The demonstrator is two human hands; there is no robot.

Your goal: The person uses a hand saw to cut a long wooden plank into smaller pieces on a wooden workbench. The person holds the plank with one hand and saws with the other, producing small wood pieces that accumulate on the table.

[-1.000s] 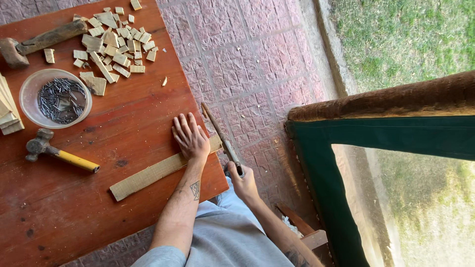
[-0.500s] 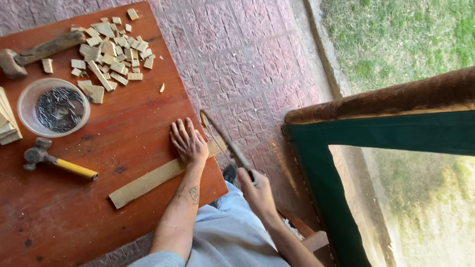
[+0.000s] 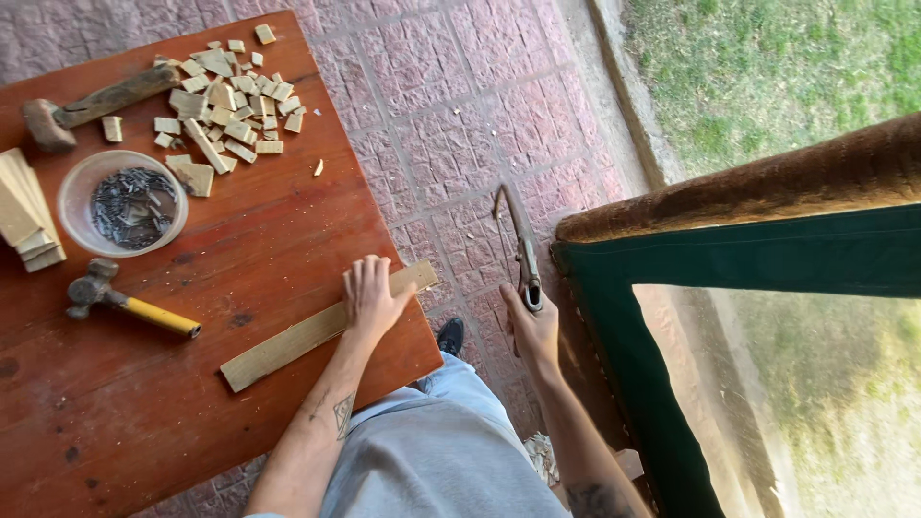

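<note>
My left hand (image 3: 372, 296) lies flat on a long wooden strip (image 3: 288, 343), pressing its far end near the edge of the red wooden table (image 3: 240, 240). The strip's tip sticks out past the table edge. My right hand (image 3: 531, 332) grips the handle of a small hacksaw (image 3: 519, 243), held out to the right of the table above the brick floor, its blade pointing away from me.
On the table lie a yellow-handled hammer (image 3: 129, 303), a clear bowl of dark nails (image 3: 123, 203), a pile of small cut wood pieces (image 3: 225, 96), a wooden mallet (image 3: 96, 102) and stacked strips (image 3: 24, 211). A green screen frame (image 3: 672, 317) stands at right.
My right hand has drawn the saw away from the strip, out to the right over the floor. My left hand stays on the strip.
</note>
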